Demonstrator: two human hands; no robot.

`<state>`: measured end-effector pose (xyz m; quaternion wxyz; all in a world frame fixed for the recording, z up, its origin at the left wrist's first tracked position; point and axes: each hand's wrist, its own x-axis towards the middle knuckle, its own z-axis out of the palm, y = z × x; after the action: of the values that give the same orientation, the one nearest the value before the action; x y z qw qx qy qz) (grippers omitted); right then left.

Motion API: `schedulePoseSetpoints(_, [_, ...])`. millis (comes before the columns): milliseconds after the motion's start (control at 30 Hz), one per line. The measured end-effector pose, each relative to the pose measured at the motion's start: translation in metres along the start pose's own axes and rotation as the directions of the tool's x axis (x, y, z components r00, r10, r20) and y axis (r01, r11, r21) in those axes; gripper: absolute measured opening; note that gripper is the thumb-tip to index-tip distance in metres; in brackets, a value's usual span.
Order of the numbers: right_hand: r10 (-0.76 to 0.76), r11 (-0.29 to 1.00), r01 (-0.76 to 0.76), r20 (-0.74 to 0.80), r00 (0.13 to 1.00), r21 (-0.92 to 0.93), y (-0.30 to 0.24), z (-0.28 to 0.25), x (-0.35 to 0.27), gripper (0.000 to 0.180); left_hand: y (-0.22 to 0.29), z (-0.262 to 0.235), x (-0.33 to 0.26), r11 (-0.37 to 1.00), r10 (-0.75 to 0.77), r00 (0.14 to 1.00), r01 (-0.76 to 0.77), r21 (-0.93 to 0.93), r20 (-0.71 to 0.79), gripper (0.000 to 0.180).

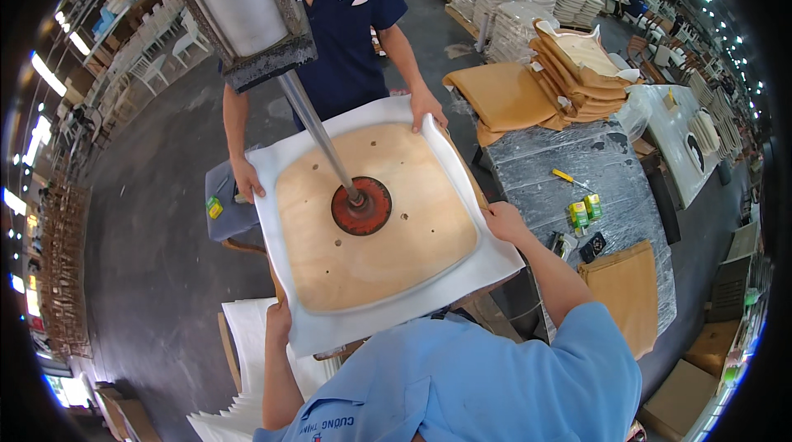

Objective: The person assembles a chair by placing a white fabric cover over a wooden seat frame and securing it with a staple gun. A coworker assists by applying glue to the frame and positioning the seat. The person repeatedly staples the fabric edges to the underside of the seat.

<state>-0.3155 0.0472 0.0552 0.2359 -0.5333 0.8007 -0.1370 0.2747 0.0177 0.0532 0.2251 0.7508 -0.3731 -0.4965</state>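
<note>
In the middle of the view, beneath a metal press (239,0), a pale wooden board (388,281) lies on a larger sheet of white foam (396,330) whose edges curl up around it. The press's rod (320,127) slants down to a round red plate (342,215), which sits against the board near its centre. Along the foam's sides shows a brown cover (464,163). The right hand (506,224) is at the foam's right edge, fingers closed on the cover's border. The left hand (280,323) is at the lower left edge, touching it; its fingertips are hidden, so I cannot tell how tightly they are closed. Across from them, a co-worker in a dark shirt (342,37) has both hands on the foam's far side. To the right, a plastic-wrapped table (528,165) bears folded brown covers (503,95), a yellow-handled screwdriver (564,175) and small green-and-yellow boxes (579,215).
</note>
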Motion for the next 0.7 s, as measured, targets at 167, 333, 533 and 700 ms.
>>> schedulePoseSetpoints(167, [-0.156, 0.987, 0.151, -0.086, 0.984, -0.053, -0.008, 0.0, -0.002, 0.046, -0.006, -0.004, 0.003, 0.995, 0.001, 0.997, 0.007, -0.1, 0.071, 0.057])
schedulePoseSetpoints(333, [-0.283, 0.958, 0.287, -0.11, 0.953, 0.022, -0.03, 0.009, -0.014, 0.036, -0.011, -0.022, 0.004, 0.992, -0.101, 0.994, 0.097, 0.085, 0.041, 0.057])
schedulePoseSetpoints(533, [-0.299, 0.954, 0.295, -0.073, 0.951, -0.056, -0.017, 0.015, -0.018, 0.036, 0.017, -0.028, 0.004, 0.942, -0.127, 0.986, 0.085, 0.325, 0.111, 0.05])
schedulePoseSetpoints(700, [-0.412, 0.911, 0.409, -0.084, 0.907, -0.059, -0.008, 0.026, -0.012, 0.031, 0.057, -0.041, -0.004, 0.896, 0.338, 0.929, -0.269, 0.353, -0.149, 0.024])
